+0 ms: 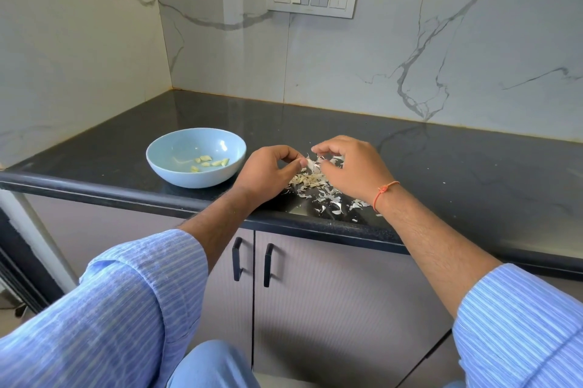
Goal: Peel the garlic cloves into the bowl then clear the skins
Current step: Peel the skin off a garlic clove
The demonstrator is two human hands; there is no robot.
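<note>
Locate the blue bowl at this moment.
In the head view the blue bowl sits on the black counter, left of both hands and the pile of garlic skins, near the counter's front edge.

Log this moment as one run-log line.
left hand: pinching garlic clove | right hand: picking its skin | bowl: peeled cloves | skins: on counter

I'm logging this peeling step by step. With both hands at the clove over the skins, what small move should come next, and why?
Probably pull the loose skin off. The left hand pinches a still-white garlic clove while the right hand pinches at it above the skins. Peeled cloves already lie in the bowl to the left, where this one likely goes once bare.
</note>
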